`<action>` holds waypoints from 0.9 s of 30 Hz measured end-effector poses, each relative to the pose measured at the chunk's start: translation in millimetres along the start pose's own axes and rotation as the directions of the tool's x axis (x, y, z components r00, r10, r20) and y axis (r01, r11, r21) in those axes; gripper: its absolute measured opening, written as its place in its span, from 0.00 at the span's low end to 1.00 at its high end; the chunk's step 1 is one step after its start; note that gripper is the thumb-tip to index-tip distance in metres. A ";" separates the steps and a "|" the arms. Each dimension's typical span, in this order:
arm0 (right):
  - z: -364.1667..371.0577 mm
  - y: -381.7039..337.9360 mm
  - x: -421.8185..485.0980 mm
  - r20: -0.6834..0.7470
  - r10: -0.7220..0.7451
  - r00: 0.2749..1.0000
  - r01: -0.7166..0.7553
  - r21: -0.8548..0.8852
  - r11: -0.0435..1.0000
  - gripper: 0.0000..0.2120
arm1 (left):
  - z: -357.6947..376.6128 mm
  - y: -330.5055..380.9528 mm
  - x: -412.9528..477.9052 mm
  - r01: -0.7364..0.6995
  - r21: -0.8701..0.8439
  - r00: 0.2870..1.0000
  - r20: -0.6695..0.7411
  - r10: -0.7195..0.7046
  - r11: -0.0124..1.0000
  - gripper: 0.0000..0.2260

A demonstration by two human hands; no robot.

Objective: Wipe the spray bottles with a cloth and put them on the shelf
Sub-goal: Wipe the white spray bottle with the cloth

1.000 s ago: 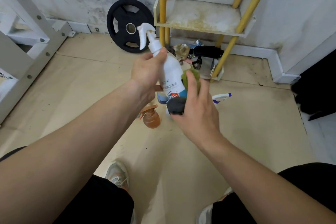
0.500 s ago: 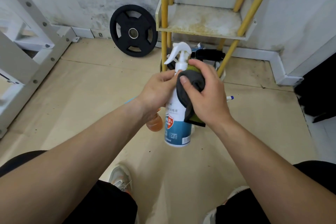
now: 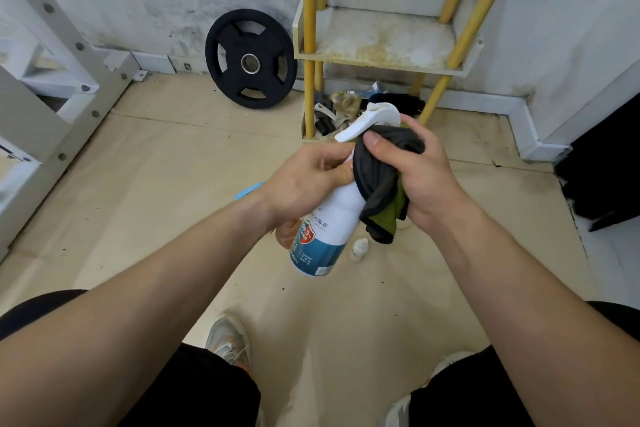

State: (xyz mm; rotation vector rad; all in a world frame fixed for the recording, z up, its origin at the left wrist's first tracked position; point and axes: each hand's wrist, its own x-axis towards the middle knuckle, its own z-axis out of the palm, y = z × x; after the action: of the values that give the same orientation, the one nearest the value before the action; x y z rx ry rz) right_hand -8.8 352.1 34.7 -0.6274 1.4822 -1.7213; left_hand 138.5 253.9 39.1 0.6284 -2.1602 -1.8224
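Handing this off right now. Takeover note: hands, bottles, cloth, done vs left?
Left hand: grips the white spray bottle by its neck, off the floor.
Right hand: holds the cloth against the bottle's shoulder, below the trigger.
Shelf: no bottle on the tier in view.
Floor: orange bottle partly hidden by the left hand; small white bottle nearby.
Done: nothing shelved. Left: finish wiping, shelve it, then the rest.
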 end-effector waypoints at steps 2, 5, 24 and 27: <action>-9.2 -1.9 2.7 0.078 0.039 0.996 -0.046 0.086 0.995 0.29 | -6.1 3.5 0.7 0.022 -0.048 0.994 0.104 -0.017 0.999 0.13; -20.5 -4.7 6.4 0.194 0.075 0.978 -0.098 0.114 0.989 0.43 | -14.8 1.4 2.8 0.125 -0.131 0.967 0.236 -0.092 0.983 0.19; -15.5 -12.7 7.2 -0.026 -0.003 1.000 0.008 0.169 0.986 0.10 | 2.2 -17.2 -0.3 0.231 -0.078 0.948 -0.205 -0.242 0.970 0.18; -22.4 -13.0 9.3 -0.018 0.046 0.999 -0.037 0.329 0.944 0.06 | -13.1 -35.0 -5.5 0.533 -0.156 0.840 0.218 -0.497 0.832 0.30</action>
State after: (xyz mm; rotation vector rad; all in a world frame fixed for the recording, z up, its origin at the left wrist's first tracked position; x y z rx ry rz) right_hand -34.7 358.4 41.7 -0.3944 1.1766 -1.8937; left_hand 154.9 240.7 7.9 1.1341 -1.9759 -2.4206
